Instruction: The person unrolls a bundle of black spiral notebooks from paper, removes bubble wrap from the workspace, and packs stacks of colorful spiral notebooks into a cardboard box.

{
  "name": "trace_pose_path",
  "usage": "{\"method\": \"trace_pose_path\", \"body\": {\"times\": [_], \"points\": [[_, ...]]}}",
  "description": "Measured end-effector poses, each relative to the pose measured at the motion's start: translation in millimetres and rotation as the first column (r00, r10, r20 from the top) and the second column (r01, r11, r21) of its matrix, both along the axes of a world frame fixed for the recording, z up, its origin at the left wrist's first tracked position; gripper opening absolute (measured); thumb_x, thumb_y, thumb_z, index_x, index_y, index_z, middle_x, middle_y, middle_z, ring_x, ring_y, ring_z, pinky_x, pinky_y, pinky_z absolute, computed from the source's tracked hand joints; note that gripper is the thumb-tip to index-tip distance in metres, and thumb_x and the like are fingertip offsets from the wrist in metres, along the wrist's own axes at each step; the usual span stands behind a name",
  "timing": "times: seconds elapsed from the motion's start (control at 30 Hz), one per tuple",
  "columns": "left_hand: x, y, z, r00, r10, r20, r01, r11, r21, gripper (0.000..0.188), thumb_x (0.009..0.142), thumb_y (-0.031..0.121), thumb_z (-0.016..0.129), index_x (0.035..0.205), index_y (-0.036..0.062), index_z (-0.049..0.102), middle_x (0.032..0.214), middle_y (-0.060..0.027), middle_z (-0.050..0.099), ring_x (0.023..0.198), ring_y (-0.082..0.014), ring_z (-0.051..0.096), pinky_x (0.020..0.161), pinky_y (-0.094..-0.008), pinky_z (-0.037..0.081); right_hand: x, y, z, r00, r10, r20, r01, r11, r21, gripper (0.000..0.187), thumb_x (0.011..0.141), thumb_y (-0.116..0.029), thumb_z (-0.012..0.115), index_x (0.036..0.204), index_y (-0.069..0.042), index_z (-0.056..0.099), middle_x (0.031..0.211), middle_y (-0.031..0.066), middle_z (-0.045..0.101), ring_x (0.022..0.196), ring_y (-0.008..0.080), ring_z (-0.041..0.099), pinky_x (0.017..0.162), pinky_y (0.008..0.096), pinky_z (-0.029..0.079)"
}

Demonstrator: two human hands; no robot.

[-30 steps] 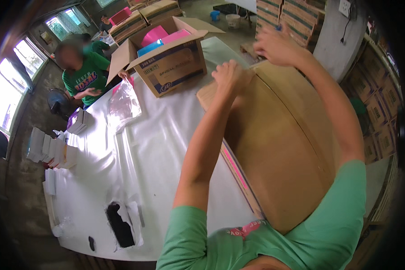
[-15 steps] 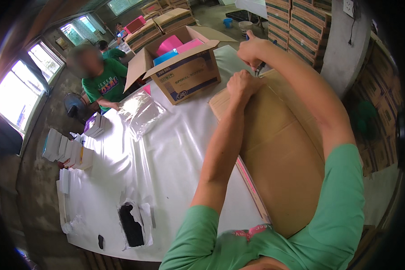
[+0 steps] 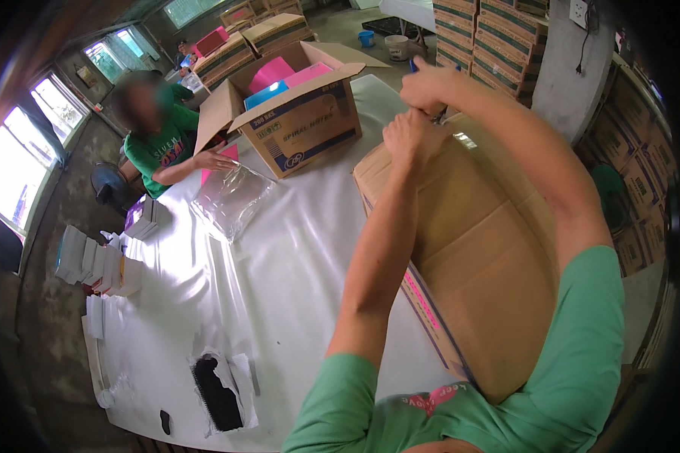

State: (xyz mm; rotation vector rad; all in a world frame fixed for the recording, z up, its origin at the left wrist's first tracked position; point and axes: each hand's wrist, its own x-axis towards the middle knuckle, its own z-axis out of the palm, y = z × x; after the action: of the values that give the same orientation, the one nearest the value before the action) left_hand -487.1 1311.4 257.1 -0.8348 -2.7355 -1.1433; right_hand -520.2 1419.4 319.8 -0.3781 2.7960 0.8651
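Observation:
A large brown cardboard box [image 3: 483, 279] lies on the table in front of me, its top flaps folded down. At its far end, my left hand [image 3: 412, 138] is closed; what the fingers grip is hidden. Just beyond and above it, my right hand [image 3: 431, 84] is closed around a tool with blue parts showing at both sides of the fist; its kind is not clear. A short shiny strip [image 3: 465, 141], like clear tape, lies on the box's far top beside my hands.
An open carton [image 3: 310, 128] with pink and blue items stands at the far middle of the white-covered table [image 3: 310, 302]. Across from me, a person in green handles clear plastic film [image 3: 234, 198]. Book stacks [image 3: 102, 260] line the left edge; boxes [image 3: 499, 45] are piled beyond.
My hands have drawn closer together at the box's far end, and the shiny strip now shows. The person opposite has reached a hand over the plastic film. The view has shifted slightly.

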Motion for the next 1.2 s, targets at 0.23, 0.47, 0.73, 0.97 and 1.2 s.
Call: {"method": "trace_pose_path", "body": {"times": [0.23,0.47,0.73,0.97,1.2], "points": [[12.2,1.4,15.6,0.997,0.077,0.03,-0.08,0.989,0.123,0.046,0.059,0.044,0.065,0.076,0.0012,0.066,0.081,-0.0204,0.065,0.081,-0.0325,0.062,0.074,-0.0398,0.048,40.7,25.8,41.2,0.916,-0.138,-0.377,0.02,0.953,-0.301,0.007,0.072,-0.017,0.062,0.077,-0.013,0.065,0.087,0.0049,0.06,0.103,0.0239,0.047,0.088,0.0601,0.025],[21.2,-23.1,35.2,0.994,0.075,0.081,-0.105,0.864,0.493,0.037,0.059,0.037,0.064,0.063,0.0003,0.062,0.066,-0.0186,0.062,0.068,-0.0319,0.062,0.067,-0.039,0.048,165.9,32.8,-0.5,0.945,-0.296,0.138,0.324,0.788,-0.524,0.021,0.072,-0.018,0.051,0.084,-0.005,0.063,0.101,0.0152,0.057,0.104,0.0339,0.05,0.093,0.0662,0.024],[5.0,-3.5,4.6,0.97,0.091,-0.227,-0.046,0.979,0.197,0.038,0.066,0.033,0.065,0.086,0.0013,0.065,0.098,-0.0193,0.06,0.096,-0.0309,0.055,0.083,-0.0416,0.04,309.3,13.5,-33.3,0.922,-0.387,0.007,0.234,0.542,-0.807,0.032,0.083,-0.033,0.051,0.069,-0.006,0.047,0.073,0.0042,0.041,0.082,0.0221,0.04,0.081,0.0396,0.025],[160.5,16.5,-20.7,0.478,-0.817,-0.323,0.581,0.569,-0.582,0.04,0.081,0.04,0.049,0.1,0.0111,0.067,0.113,-0.0131,0.057,0.105,-0.0302,0.052,0.088,-0.0465,0.037,359.9,-9.6,-51.1,0.862,-0.437,-0.256,0.186,0.743,-0.643,0.032,0.083,-0.026,0.054,0.066,0.001,0.05,0.072,0.0118,0.047,0.086,0.0309,0.042,0.088,0.0457,0.023],[207.5,10.4,-29.3,0.449,-0.808,-0.382,0.82,0.543,-0.183,0.04,0.073,0.043,0.053,0.069,0.0069,0.069,0.068,-0.0156,0.062,0.07,-0.0313,0.06,0.07,-0.0401,0.044,455.4,25.4,-84.6,0.767,-0.631,-0.118,0.307,0.521,-0.796,0.034,0.09,-0.03,0.048,0.09,0.003,0.057,0.089,0.0138,0.054,0.096,0.029,0.044,0.092,0.0424,0.028]]}}
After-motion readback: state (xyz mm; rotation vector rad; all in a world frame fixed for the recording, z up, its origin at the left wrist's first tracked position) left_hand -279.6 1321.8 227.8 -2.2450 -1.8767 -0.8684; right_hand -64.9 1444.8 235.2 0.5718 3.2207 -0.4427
